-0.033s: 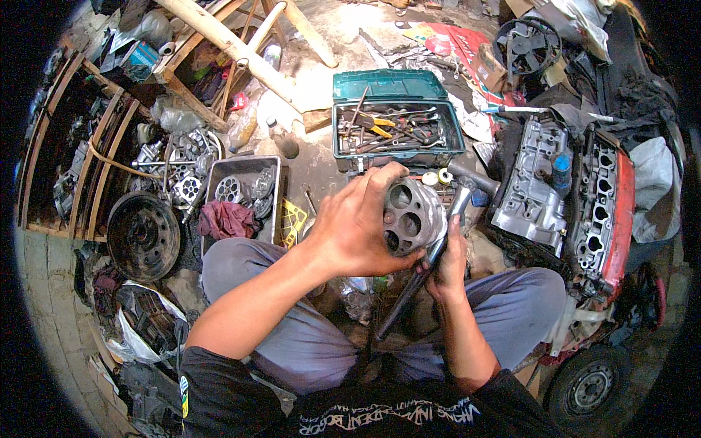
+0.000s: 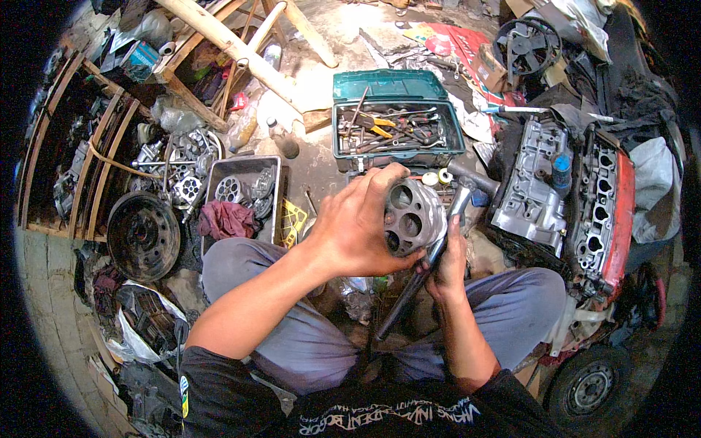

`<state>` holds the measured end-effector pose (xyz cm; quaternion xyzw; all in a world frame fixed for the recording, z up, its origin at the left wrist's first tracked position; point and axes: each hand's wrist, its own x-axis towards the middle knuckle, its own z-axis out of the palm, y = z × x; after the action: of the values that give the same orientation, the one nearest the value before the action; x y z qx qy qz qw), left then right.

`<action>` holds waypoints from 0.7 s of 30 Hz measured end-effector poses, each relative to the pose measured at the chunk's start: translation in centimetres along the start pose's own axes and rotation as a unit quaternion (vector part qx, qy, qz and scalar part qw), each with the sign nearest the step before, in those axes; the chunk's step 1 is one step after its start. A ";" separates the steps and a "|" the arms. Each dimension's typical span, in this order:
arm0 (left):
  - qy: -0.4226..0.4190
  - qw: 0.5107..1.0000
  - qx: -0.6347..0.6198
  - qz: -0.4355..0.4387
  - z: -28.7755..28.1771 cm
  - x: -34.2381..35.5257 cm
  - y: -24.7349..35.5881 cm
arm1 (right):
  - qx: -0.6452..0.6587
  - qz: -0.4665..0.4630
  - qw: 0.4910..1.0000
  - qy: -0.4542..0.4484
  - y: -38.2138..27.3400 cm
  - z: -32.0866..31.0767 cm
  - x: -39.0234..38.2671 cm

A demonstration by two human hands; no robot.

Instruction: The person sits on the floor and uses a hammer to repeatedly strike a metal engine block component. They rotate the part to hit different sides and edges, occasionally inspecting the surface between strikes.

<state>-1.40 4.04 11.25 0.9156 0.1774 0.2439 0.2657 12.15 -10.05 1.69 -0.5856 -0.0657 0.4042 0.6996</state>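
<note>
My left hand (image 2: 349, 223) is wrapped round a round metal cylinder block (image 2: 436, 219), which I hold up in front of me above my lap. Several round bores show in its face, and my fingers cover its left edge. A hammer (image 2: 396, 310) with a dark metal shaft is gripped in my right hand (image 2: 447, 264). Its head is up beyond my fingers, to the right of the block, and the shaft slants down to the left toward my lap. Block and hammer are side by side; whether they touch I cannot tell.
Beyond my hands stands an open green toolbox (image 2: 456, 139) full of tools. A grey tray (image 2: 275, 208) with metal parts and a maroon cloth (image 2: 228, 219) lies to the left, beside a wheel rim (image 2: 146, 255). Engine parts (image 2: 533, 182) and a tyre (image 2: 561, 383) are on the right.
</note>
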 end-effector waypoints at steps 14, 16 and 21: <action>0.013 0.998 0.006 0.055 1.1 0.2 -1.4 | 0.005 -0.040 0.999 0.012 0.8 -0.1 0.4; 0.003 0.999 0.003 0.040 1.1 0.4 -1.2 | -0.010 -0.034 0.999 0.006 0.1 -0.3 0.1; -0.003 1.000 -0.011 0.029 1.3 0.5 -1.1 | -0.017 -0.046 0.999 -0.004 -0.1 -0.9 0.1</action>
<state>-0.49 4.66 9.85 0.9181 0.1475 0.2503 0.2697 12.77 -10.71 1.45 -0.5924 -0.1023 0.3732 0.7066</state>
